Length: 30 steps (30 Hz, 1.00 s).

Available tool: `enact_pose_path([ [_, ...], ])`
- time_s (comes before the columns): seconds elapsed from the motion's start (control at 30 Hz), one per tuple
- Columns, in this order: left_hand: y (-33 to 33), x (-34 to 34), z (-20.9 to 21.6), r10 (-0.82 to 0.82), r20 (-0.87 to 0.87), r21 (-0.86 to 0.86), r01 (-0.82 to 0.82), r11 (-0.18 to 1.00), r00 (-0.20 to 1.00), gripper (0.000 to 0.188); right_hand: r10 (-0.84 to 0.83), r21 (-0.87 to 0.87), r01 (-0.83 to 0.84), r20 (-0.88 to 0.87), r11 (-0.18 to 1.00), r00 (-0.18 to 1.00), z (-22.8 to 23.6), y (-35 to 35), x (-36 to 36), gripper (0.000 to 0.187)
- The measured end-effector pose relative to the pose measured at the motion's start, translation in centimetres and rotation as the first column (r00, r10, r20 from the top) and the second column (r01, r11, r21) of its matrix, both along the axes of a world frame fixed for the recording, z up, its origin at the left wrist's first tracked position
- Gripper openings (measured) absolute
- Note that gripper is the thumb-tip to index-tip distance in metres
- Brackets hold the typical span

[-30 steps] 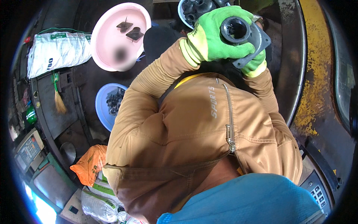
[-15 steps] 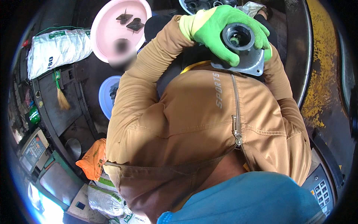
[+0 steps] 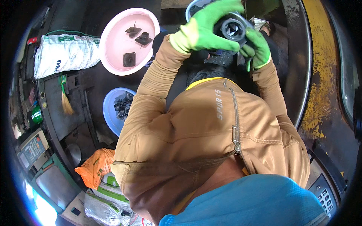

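In the head view, we see our left hand (image 3: 205,32) in a green glove, its grip bent in a wide curve and clasping a black ringed part (image 3: 233,37): the thumb lies along the near edge, the fingers stretch over the far side. We hold this part off the ground, out in front of our chest, its round opening facing up toward us. Our right hand (image 3: 260,49), gloved the same way, comes at it from the right with bent fingers at its edge; we cannot tell whether that grip pinches it.

To the left we have a pink basin (image 3: 110,45) with three dark pieces (image 3: 129,59) lying well apart inside. Nearer, a blue basin (image 3: 109,113) contains a pile of black parts (image 3: 122,106). Farther off, another blue basin (image 3: 189,10) sits partly behind our left glove. At far left we see a white sack (image 3: 68,54), with a straw brush (image 3: 66,102) on its near side.
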<state>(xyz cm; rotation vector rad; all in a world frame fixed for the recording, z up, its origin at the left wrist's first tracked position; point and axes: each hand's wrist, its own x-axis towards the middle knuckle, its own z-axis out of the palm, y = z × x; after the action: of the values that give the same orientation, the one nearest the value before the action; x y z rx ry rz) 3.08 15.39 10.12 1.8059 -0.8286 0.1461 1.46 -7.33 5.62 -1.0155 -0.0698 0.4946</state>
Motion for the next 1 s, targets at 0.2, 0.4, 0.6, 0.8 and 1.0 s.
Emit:
enact_pose_path([
  [0.2,-3.6,-3.0,-3.2,-0.674,-0.595,-0.803,-0.359,0.475,0.438,0.055,-0.056,-0.006,0.057,0.123,0.998,0.991,-0.3,0.7,0.6,0.034],
  [0.4,-2.8,-3.3,-5.1,-0.869,-0.387,-0.874,-0.424,0.239,0.308,0.07,-0.045,-0.497,0.351,0.527,0.793,0.849,0.0,0.6,1.8,0.034],
  [0.6,-0.8,-1.8,-5.3,-0.899,-0.36,-0.872,-0.433,0.228,0.251,0.046,0.499,-0.683,0.366,0.72,0.632,0.483,2.8,-3.6,2.8,0.03],
  [0.8,-1.7,-1.2,-4.8,-0.846,-0.493,-0.802,-0.482,0.353,0.2,0.046,0.67,-0.693,0.448,0.702,0.564,0.242,5.7,-3.1,3.0,0.032],
  [1.0,-1.4,-1.7,-3.7,-0.828,-0.501,-0.824,-0.431,0.367,0.251,0.046,0.707,-0.773,0.422,0.62,0.474,0.341,5.1,-2.5,2.5,0.03],
])
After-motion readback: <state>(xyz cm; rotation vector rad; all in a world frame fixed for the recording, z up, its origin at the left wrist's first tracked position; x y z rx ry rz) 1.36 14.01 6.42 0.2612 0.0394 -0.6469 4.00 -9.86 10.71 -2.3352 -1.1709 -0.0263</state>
